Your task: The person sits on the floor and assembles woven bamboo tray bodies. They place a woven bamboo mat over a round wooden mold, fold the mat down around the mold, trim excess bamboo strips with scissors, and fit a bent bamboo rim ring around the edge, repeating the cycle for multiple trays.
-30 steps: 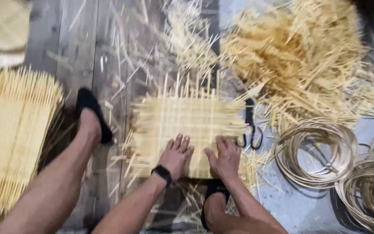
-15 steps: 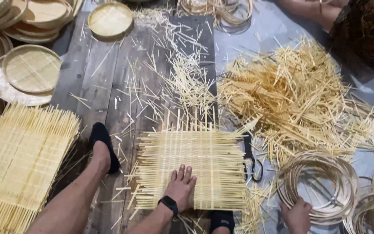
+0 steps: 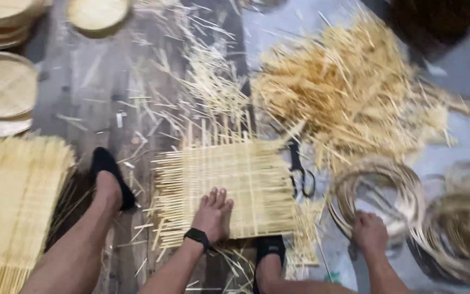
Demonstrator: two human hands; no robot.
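Note:
A square woven bamboo mat lies on the floor in front of me, loose strip ends sticking out on every side. My left hand, with a black watch on its wrist, presses flat on the mat's near edge, fingers spread. My right hand is out to the right, closed over the near rim of a coiled bamboo ring; the view is blurred there. My feet in black shoes rest at the mat's left and under its near edge.
Black scissors lie at the mat's right edge. A big heap of bamboo strips fills the upper right. More coiled rings sit far right. Stacked woven mats lie left, round woven trays upper left.
My right hand left the mat, reached right and closed on the bamboo ring's rim. My left hand stayed pressed on the mat. The view shifted.

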